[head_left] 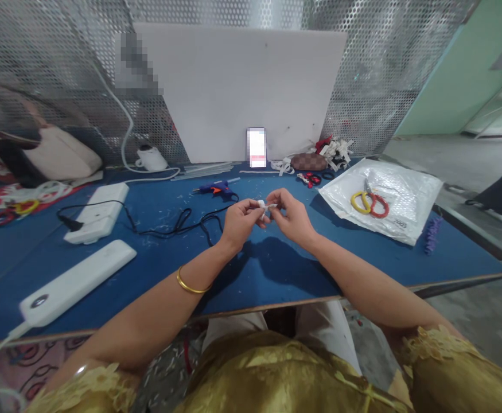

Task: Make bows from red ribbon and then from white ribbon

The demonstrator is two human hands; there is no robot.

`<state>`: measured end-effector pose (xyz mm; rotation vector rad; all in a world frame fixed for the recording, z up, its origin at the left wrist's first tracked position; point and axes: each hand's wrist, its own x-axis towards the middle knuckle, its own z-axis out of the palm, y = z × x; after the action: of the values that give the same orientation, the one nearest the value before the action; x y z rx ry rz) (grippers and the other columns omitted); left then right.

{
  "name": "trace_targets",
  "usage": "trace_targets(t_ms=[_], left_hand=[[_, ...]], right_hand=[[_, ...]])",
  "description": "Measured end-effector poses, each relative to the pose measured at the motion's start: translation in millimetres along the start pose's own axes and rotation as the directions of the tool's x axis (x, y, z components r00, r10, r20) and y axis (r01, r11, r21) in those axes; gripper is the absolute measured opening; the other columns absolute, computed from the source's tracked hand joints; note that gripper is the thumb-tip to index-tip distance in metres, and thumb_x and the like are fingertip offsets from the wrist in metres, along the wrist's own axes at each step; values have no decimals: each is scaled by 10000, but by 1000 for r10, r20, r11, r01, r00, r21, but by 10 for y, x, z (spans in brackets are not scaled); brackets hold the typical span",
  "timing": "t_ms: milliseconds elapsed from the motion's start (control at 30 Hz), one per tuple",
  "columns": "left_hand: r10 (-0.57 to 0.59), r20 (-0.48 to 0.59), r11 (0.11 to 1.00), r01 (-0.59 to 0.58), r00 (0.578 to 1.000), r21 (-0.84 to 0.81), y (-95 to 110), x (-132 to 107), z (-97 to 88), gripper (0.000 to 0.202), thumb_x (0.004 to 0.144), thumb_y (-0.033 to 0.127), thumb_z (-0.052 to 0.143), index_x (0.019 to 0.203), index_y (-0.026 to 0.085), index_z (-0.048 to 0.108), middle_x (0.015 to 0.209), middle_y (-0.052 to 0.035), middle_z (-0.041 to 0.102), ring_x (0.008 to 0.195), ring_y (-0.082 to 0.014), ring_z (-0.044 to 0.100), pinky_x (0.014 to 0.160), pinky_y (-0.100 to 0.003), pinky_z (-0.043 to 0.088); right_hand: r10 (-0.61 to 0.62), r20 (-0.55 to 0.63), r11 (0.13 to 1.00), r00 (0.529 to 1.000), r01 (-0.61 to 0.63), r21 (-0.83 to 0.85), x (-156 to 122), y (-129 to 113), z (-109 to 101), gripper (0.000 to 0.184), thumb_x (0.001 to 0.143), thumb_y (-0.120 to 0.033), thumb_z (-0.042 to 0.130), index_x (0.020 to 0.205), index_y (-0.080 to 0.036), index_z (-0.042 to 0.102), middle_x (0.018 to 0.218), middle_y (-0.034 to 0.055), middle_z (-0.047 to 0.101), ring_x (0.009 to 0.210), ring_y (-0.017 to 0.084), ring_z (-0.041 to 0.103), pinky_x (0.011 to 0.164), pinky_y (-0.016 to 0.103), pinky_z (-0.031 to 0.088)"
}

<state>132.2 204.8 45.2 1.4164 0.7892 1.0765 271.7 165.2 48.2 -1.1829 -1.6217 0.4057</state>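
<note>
Both my hands meet above the middle of the blue table, with a small white strip of material [262, 205] between them. My left hand [242, 221] is closed, thumb and fingers pinching the white piece. From the other side my right hand [291, 217] also pinches it, at its right end. The piece is too small for me to tell whether it is ribbon or paper. Just beyond my left hand a blue hot glue gun [218, 188] with an orange trigger lies on its side, its black cord running left across the table.
A white bubble mailer [405, 195] holds scissors [370, 203] with yellow and red handles on the right. A lit phone [257, 148] leans against a white board [242, 86]. White power strips [98, 215] lie left; ribbon scraps [337, 150] sit at the back.
</note>
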Motion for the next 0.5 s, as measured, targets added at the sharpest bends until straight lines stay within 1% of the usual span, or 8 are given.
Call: trace_targets(t_ms=[67, 133, 167, 233, 367, 433, 500], left_hand=[[8, 19, 1000, -8, 1000, 11, 12, -2, 1, 166, 672, 259, 645, 762, 126, 606, 577, -20, 644, 471, -118, 567, 527, -248, 479], [21, 27, 999, -22, 999, 26, 29, -9, 5, 159, 678, 258, 642, 756, 123, 613, 579, -23, 644, 475, -117, 568, 521, -243, 478], [26, 27, 999, -27, 999, 33, 38, -14, 8, 156, 681, 256, 641, 756, 122, 613, 575, -24, 643, 473, -116, 567, 515, -240, 476], [33, 5, 998, -33, 999, 45, 53, -23, 11, 156, 688, 247, 642, 773, 122, 603, 565, -22, 644, 455, -112, 562, 499, -232, 466], [48, -57, 998, -47, 997, 32, 57, -20, 9, 191, 687, 245, 666, 776, 149, 527, 562, -12, 650, 431, -111, 564, 476, -223, 455], [67, -46, 998, -67, 997, 13, 56, -11, 5, 208, 683, 249, 675, 763, 159, 505, 562, -4, 645, 455, -116, 577, 488, -227, 469], [88, -8, 996, -88, 996, -7, 61, -5, 5, 208, 682, 255, 678, 774, 160, 518, 574, 3, 637, 497, -120, 590, 511, -234, 489]], right_hand=[[84, 59, 978, 995, -94, 187, 39, 14, -19, 117, 779, -174, 500, 893, -192, 518, 739, -16, 575, 615, 104, 537, 604, 244, 430], [130, 125, 924, 984, -166, 345, 76, 18, -42, 81, 772, -206, 533, 849, -182, 525, 684, -29, 555, 570, 95, 527, 589, 246, 435], [142, 152, 898, 978, -192, 396, 89, 15, -54, 81, 765, -219, 552, 832, -178, 531, 669, -32, 553, 557, 90, 522, 583, 245, 433], [158, 176, 858, 972, -223, 462, 103, 4, -70, 99, 747, -234, 589, 809, -169, 546, 661, -30, 565, 545, 84, 518, 577, 242, 429], [230, 170, 768, 958, -286, 573, 90, 2, -57, 154, 716, -252, 644, 812, -159, 566, 670, -20, 593, 553, 81, 524, 595, 240, 440], [280, 156, 730, 947, -316, 606, 81, 19, -36, 180, 702, -264, 663, 815, -160, 569, 666, -22, 591, 560, 81, 528, 603, 238, 446], [310, 128, 715, 942, -320, 622, 78, 36, -19, 198, 694, -273, 676, 816, -160, 570, 653, -26, 585, 569, 83, 539, 608, 235, 450]])
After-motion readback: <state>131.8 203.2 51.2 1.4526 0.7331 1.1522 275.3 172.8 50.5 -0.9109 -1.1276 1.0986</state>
